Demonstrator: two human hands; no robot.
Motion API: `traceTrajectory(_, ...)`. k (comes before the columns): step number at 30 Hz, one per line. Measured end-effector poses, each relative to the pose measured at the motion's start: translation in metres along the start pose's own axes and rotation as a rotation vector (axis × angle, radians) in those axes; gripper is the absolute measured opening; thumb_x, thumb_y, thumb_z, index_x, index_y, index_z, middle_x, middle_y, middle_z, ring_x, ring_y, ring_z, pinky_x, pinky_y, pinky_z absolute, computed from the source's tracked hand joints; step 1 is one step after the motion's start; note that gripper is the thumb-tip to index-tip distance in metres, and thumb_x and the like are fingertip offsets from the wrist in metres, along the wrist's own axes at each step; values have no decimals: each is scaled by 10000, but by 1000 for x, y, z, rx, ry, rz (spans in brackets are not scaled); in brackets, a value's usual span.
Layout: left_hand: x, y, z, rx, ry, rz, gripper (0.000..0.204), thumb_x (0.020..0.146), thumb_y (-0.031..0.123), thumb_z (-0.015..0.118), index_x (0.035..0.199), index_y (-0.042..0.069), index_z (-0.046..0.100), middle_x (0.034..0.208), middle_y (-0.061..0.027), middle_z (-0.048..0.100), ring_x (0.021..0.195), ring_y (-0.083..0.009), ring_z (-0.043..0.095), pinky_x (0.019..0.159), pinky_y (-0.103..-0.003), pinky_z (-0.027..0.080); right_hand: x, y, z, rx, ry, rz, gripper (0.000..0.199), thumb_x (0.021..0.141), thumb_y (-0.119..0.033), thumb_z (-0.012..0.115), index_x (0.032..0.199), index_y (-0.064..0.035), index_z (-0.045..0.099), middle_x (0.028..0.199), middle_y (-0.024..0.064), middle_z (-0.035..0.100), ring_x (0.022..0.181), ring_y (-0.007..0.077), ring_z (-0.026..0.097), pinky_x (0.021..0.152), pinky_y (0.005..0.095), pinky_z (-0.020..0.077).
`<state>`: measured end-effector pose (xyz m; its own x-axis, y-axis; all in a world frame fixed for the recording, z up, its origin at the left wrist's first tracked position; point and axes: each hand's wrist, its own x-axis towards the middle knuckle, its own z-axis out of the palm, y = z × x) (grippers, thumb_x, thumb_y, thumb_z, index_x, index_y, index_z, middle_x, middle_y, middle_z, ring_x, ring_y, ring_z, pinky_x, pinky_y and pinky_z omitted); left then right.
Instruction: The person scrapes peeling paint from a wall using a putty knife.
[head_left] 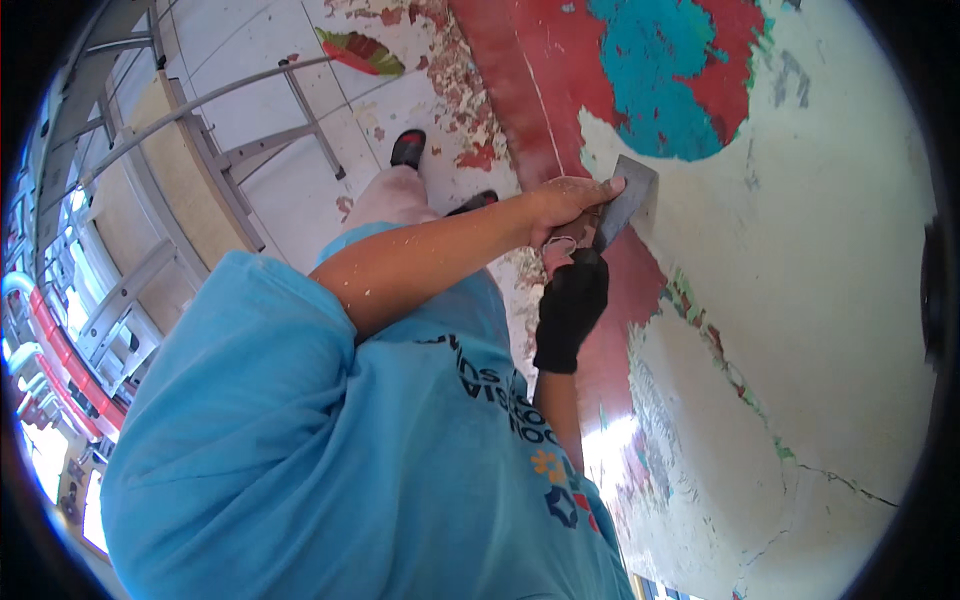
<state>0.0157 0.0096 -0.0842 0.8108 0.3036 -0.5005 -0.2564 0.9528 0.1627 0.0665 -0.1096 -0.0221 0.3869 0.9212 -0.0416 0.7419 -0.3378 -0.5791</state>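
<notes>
Peeling painted wall (810, 260), right of bare left hand (562, 207) | scraper (628, 208) held there, thumb (611, 188) on blade (636, 190), and by gloved right hand (572, 310), just below | likely light, stiff, sharp-edged; best gripped by handle (590, 224)

Seemingly a room under renovation, peeling wall (820, 260), chip-strewn tiled floor (240, 45)

The handle of the scraper (632, 203) was mostly covered by the bare left hand (568, 208) and the gloved right hand (573, 308), and whether its blade touched the wall (830, 300) could not be told. The blue shirt (300, 440) hid part of the right forearm (562, 405); the left forearm (430, 255) partly covered one shoe (473, 202). A dark object (933, 295) at the right rim was cut off.
</notes>
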Motion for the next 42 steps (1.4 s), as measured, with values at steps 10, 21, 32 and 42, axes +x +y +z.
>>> traceTrajectory(10, -1, 13, -6, -103, -87, -10, 345, 825, 402, 573, 790, 59, 565, 644, -68, 574, 472, -134, 537, 424, -256, 432, 18, 4, 2, -199, -60, -180, 178, 719, 33, 524, 884, -16, 480, 820, 139, 503, 742, 299, 500, 655, 354, 422)
traceTrajectory(21, 4, 6, 2, 66, 60, 0, 407, 811, 460, 567, 706, 71, 514, 540, -31, 489, 388, -131, 477, 343, -273, 393, 13, 24, 10, -361, 60, -306, 222, 704, 18, 518, 924, 3, 495, 841, 158, 511, 766, 322, 507, 670, 402, 425)
traceTrajectory(32, -15, 33, 8, 49, 55, 53, 473, 796, 548, 521, 766, 76, 555, 618, -48, 555, 430, -118, 502, 332, -273, 385, 52, -14, -3, -211, -103, -253, 199, 711, 7, 518, 907, -21, 501, 789, 152, 506, 733, 314, 509, 643, 366, 423)
traceTrajectory(42, -27, -17, -40, 309, 67, 45, 405, 791, 421, 608, 934, 43, 590, 857, -96, 576, 768, -139, 537, 646, -330, 447, -42, 4, -17, 934, -331, 779, 203, 898, -241, 422, 942, -51, 478, 586, 26, 449, 431, 139, 435, 391, 263, 367)
